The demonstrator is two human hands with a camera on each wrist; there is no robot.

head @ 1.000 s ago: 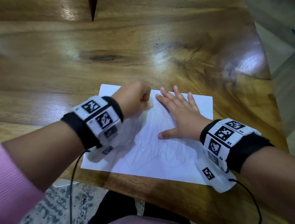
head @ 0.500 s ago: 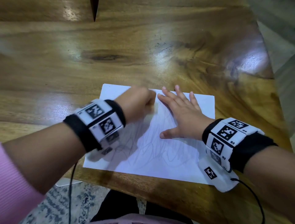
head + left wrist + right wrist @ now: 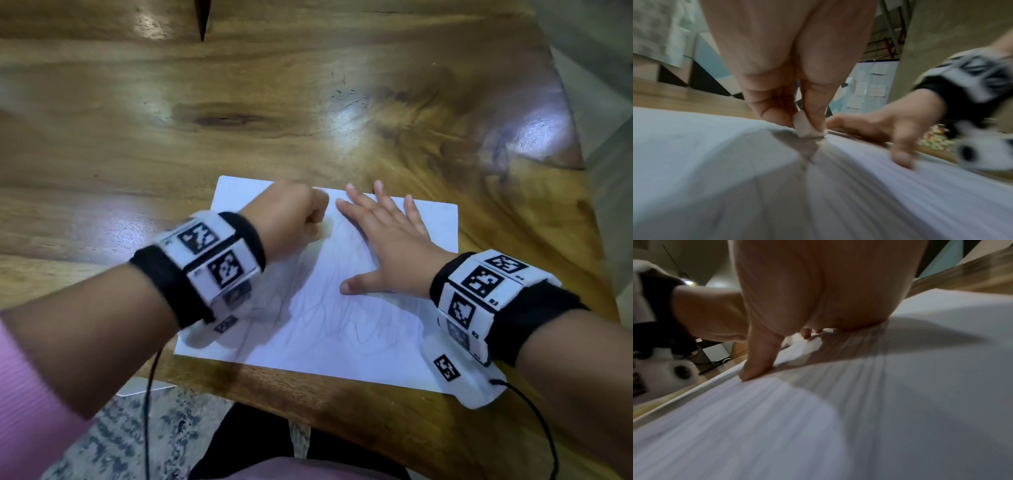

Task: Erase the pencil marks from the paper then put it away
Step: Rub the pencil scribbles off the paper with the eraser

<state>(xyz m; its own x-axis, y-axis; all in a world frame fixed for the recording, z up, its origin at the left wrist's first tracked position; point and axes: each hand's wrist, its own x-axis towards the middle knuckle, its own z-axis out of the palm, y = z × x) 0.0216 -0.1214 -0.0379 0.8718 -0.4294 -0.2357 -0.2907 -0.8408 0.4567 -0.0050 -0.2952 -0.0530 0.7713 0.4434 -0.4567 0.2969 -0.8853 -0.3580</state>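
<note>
A white sheet of paper [image 3: 329,329] with faint pencil scribbles lies near the front edge of the wooden table [image 3: 274,102]. My left hand [image 3: 291,219] is curled into a fist over the paper's upper middle. In the left wrist view its fingers pinch a small white eraser [image 3: 807,128] whose bottom touches the paper [image 3: 715,162]. My right hand [image 3: 383,246] lies flat on the sheet's upper right, fingers spread and straight, thumb out to the side. In the right wrist view the thumb [image 3: 760,360] presses the paper [image 3: 920,386].
The table's front edge [image 3: 342,404] runs just below the paper, with a patterned rug [image 3: 120,445] under it. The table narrows at the right [image 3: 582,164]. A dark pointed shape [image 3: 202,17] shows at the table's far side. Cables hang from both wristbands.
My left fist with the eraser has shifted back and forth slightly over the paper's upper middle. The right hand has stayed flat on the sheet.
</note>
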